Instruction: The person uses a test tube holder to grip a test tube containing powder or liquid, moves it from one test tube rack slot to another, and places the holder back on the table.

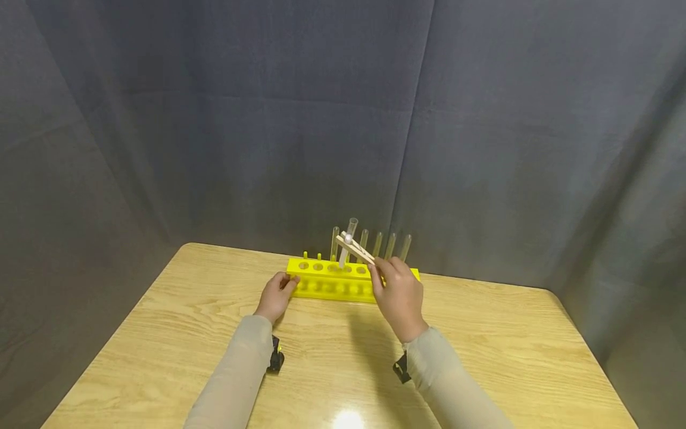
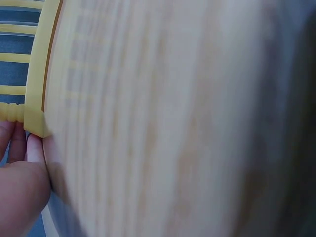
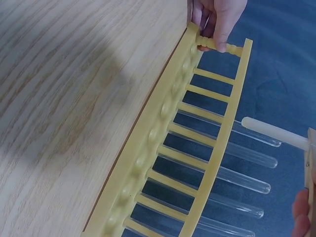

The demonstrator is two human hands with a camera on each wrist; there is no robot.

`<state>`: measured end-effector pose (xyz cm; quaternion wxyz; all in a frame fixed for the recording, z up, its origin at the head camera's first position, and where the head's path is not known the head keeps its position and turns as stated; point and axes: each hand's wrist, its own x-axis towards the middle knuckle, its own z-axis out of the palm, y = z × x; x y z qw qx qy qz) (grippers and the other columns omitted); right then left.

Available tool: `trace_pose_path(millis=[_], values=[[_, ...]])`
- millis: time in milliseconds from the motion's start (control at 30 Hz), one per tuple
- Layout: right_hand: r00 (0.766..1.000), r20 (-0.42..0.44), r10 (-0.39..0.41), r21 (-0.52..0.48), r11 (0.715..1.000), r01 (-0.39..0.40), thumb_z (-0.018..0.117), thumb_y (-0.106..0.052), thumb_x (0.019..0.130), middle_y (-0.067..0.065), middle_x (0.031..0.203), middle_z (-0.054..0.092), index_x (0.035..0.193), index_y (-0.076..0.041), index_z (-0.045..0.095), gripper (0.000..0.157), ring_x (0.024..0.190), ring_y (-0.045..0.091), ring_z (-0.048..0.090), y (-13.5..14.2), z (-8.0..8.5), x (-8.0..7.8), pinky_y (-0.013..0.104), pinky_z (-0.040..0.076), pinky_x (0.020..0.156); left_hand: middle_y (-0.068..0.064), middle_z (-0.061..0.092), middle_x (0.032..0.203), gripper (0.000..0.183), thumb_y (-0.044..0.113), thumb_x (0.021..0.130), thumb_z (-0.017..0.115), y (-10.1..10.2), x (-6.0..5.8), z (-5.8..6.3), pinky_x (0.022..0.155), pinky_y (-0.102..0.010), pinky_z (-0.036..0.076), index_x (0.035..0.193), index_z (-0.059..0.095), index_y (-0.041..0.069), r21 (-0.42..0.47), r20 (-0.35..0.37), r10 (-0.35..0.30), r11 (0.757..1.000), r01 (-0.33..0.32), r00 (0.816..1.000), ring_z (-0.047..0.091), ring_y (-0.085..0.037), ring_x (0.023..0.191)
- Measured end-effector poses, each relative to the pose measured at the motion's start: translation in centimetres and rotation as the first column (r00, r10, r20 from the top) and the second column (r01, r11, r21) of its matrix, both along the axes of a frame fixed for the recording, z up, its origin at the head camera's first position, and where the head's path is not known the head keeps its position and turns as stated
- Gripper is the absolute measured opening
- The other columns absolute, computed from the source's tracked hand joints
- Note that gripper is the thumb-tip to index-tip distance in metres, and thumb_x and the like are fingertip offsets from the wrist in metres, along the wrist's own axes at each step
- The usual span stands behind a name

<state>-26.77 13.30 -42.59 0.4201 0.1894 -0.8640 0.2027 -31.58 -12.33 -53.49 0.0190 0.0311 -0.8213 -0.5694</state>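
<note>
A yellow test tube rack (image 1: 327, 293) stands on the table. My left hand (image 1: 274, 296) holds its left end; in the right wrist view that hand (image 3: 226, 17) has thumb and fingers around the ridged end post. My right hand (image 1: 401, 293) grips a wooden test tube clamp (image 1: 356, 249). In the clamp's jaws is a test tube (image 3: 276, 132) with white contents in its lower part, tilted, its rounded bottom above the rack's top board. The left wrist view shows the left hand (image 2: 22, 190) at the corner of the rack (image 2: 35, 89).
Several clear test tubes (image 1: 405, 247) stand upside down on pegs along the rack's back. Bare pegs (image 1: 305, 255) show at the left end. Holes (image 1: 318, 267) run along the top board. A dark grey curtain (image 1: 268, 149) hangs behind the wooden table (image 1: 177, 333).
</note>
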Motion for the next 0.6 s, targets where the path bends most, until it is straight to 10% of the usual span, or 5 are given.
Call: trace_pose_path(millis=[600], values=[[1.000,0.027,0.012,0.047,0.999,-0.013,0.079,-0.014,0.090,0.008,0.077,0.064,0.096,-0.002,0.077,0.013,0.061,0.021,0.059,-0.96,-0.30,-0.21,0.035,0.047,0.047,-0.015,0.058,0.108,0.026,0.028,0.108,0.052,0.40,0.46,0.60,0.087,-0.043,0.041,0.101,0.054,0.003,0.008,0.000,0.006,1.000,-0.006,1.000,0.050,-0.029,0.096]])
